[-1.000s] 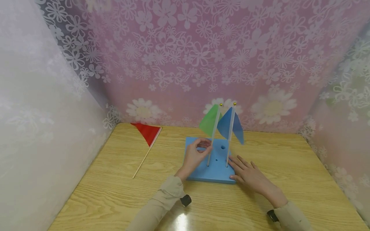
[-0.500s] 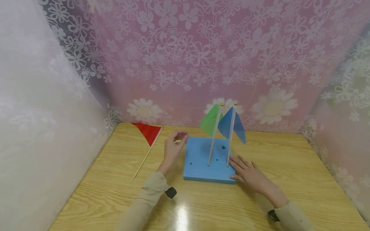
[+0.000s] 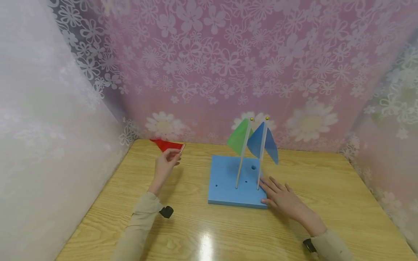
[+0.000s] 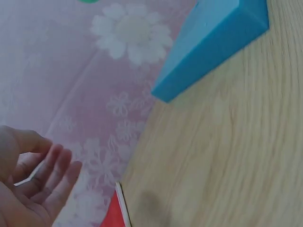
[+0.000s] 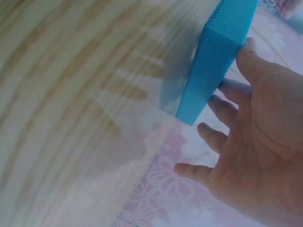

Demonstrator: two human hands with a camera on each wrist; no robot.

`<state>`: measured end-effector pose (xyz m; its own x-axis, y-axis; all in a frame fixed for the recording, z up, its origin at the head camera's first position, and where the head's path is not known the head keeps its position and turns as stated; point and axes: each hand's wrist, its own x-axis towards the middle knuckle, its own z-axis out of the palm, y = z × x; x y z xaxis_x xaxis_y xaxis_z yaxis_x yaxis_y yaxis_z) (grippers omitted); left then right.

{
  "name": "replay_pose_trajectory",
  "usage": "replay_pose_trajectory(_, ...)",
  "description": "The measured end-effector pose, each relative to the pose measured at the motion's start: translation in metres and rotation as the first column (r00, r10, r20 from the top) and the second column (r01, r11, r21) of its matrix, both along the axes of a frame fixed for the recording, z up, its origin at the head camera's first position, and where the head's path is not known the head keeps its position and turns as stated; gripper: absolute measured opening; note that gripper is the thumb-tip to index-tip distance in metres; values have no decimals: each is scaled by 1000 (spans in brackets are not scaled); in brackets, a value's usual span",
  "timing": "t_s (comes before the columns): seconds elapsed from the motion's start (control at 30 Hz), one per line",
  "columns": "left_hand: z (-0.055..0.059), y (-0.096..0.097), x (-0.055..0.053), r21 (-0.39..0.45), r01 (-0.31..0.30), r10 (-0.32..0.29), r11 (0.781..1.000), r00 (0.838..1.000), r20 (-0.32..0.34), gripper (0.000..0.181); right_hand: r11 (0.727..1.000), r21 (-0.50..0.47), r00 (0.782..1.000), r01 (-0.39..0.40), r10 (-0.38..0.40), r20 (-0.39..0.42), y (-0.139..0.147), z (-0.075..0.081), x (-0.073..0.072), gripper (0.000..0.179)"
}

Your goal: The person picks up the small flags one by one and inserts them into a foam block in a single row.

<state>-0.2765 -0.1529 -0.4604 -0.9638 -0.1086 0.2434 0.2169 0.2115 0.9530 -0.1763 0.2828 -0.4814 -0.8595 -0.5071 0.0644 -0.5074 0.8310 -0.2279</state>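
My left hand (image 3: 164, 165) hovers over the red pennant flag (image 3: 163, 144) lying on the table, hiding most of its wooden stick. The left wrist view shows that hand (image 4: 31, 184) apart from the flag (image 4: 113, 213), fingers loosely bent with nothing in them. A flat light-blue foam block (image 3: 225, 174) holds two upright sticks, one with a green flag (image 3: 238, 138), the other with a blue flag (image 3: 256, 141). My right hand (image 3: 284, 201) rests at the block's right edge with its fingers spread; in the right wrist view the thumb and some fingers touch the foam (image 5: 213, 61).
Small holes show in the block's top, with a larger hole (image 3: 253, 167) near the back right. Light wood table (image 3: 192, 232) surrounds the block. Flower-patterned cloth (image 3: 209, 90) walls it in at the back and both sides.
My left hand has let go of the green flag's stick and moved left, off the block, to above the red flag. My right hand has stayed at the block's edge.
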Motion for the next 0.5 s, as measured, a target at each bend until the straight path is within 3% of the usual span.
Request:
replay_pose_trajectory(0.1, -7, -16, 1, -82, -1, 10, 997, 994, 108, 22, 1000, 1, 1000, -4, 4, -11, 1, 0, 0, 65)
replay_pose_trajectory(0.23, -19, -34, 3, -187, 5, 34, 982, 979, 203, 21, 1000, -4, 1000, -6, 6, -25, 0, 2, 2, 65)
replay_pose_trajectory(0.33, -25, -44, 5, -252, 17, 46, 968, 969, 243, 22, 1000, -6, 1000, -8, 8, -29, 0, 2, 2, 65)
replay_pose_trajectory(0.5, -28, -57, 10, -364, 20, 78, 931, 965, 251, 20, 1000, 6, 1000, -4, 4, -11, -1, 0, 0, 65)
